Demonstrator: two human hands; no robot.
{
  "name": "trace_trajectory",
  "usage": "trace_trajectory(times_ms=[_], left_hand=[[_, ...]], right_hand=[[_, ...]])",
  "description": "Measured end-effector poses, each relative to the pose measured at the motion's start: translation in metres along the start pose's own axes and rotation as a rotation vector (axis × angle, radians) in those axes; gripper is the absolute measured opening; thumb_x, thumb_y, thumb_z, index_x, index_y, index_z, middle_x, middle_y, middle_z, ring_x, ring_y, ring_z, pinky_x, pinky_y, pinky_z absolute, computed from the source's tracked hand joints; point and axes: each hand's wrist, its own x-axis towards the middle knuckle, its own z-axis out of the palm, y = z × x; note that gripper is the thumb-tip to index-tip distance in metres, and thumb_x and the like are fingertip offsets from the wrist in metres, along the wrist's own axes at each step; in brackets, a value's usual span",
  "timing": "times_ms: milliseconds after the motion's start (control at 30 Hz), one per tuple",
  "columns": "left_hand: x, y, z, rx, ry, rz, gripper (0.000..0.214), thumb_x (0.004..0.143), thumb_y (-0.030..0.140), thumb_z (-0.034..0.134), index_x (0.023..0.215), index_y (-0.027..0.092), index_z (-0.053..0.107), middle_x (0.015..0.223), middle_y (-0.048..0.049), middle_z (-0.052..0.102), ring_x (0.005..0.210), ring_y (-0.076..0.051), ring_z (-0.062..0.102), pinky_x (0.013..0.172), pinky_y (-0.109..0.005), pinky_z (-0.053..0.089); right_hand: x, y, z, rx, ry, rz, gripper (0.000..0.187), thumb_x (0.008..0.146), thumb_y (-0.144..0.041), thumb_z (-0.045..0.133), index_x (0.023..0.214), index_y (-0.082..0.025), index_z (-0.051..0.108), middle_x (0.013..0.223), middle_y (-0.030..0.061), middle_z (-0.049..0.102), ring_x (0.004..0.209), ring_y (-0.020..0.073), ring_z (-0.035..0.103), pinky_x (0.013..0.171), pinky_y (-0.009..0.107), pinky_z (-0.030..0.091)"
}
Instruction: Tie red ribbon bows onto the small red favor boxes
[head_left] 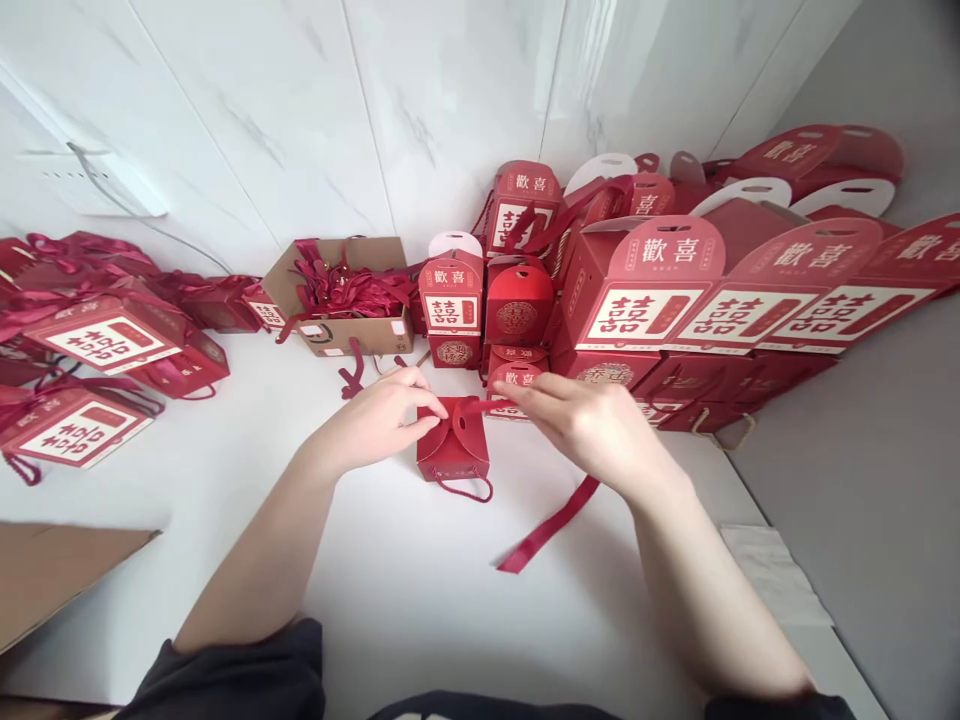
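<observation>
- My left hand (375,420) presses, fingers bent, on the small red gift box (453,445), which sits between my hands.
- My right hand (581,425) pinches the red ribbon (551,525).
- Stacked red boxes (637,290) stand just beyond my hands.

Small red cardboard gift box (453,445) stands upright, square to the view, top flaps folded closed and overlapping. Red cord handle (465,489) droops at its near side. Red satin ribbon (551,525) crosses the box top, running right; its loose tail trails toward the near side.
</observation>
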Motion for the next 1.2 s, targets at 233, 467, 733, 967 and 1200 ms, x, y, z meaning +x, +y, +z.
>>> trace_trajectory(times_ms=[233, 467, 733, 967, 1200], left_hand=[[0.005, 0.004, 0.007, -0.064, -0.024, 0.028, 0.025, 0.089, 0.036, 0.052, 0.105, 0.03, 0.071, 0.126, -0.0041, 0.051, 0.116, -0.024, 0.051, 0.086, -0.033, 0.05], [0.007, 0.007, 0.006, -0.128, -0.022, 0.048, 0.03, 0.088, 0.04, 0.054, 0.108, 0.025, 0.071, 0.13, -0.0068, 0.051, 0.115, -0.025, 0.053, 0.103, -0.04, 0.044], [0.006, 0.007, 0.007, -0.148, -0.022, 0.036, 0.032, 0.086, 0.043, 0.058, 0.108, 0.024, 0.07, 0.132, -0.0077, 0.05, 0.117, -0.026, 0.052, 0.103, -0.042, 0.044], [0.011, 0.008, 0.01, -0.22, -0.043, 0.01, 0.029, 0.084, 0.04, 0.059, 0.105, 0.023, 0.07, 0.136, -0.0071, 0.048, 0.124, -0.026, 0.048, 0.108, -0.043, 0.038], [0.018, -0.004, 0.013, -0.363, -0.11, -0.047, 0.024, 0.085, 0.043, 0.055, 0.089, 0.023, 0.069, 0.136, -0.0048, 0.051, 0.124, -0.025, 0.05, 0.103, -0.04, 0.042]], right_hand=[[0.004, 0.002, 0.022, -0.108, 0.017, -0.107, 0.029, 0.093, -0.013, 0.052, 0.116, -0.023, 0.066, 0.097, 0.002, 0.071, 0.071, 0.0127, 0.06, 0.05, 0.027, 0.029], [0.006, -0.001, 0.025, -0.19, 0.122, -0.147, 0.032, 0.091, -0.005, 0.047, 0.112, -0.019, 0.067, 0.092, 0.0023, 0.071, 0.068, 0.0126, 0.056, 0.051, 0.028, 0.03], [0.005, -0.002, 0.026, -0.179, 0.117, -0.157, 0.034, 0.093, -0.004, 0.044, 0.114, -0.02, 0.066, 0.092, 0.0043, 0.071, 0.068, 0.0131, 0.057, 0.052, 0.029, 0.032], [0.007, -0.008, 0.032, -0.153, 0.054, -0.249, 0.033, 0.095, -0.007, 0.042, 0.115, -0.017, 0.066, 0.09, 0.0058, 0.071, 0.067, 0.014, 0.059, 0.048, 0.03, 0.031], [0.008, -0.007, 0.036, -0.141, 0.022, -0.246, 0.03, 0.094, -0.007, 0.044, 0.109, -0.018, 0.068, 0.084, 0.004, 0.069, 0.065, 0.0133, 0.057, 0.049, 0.031, 0.03]])
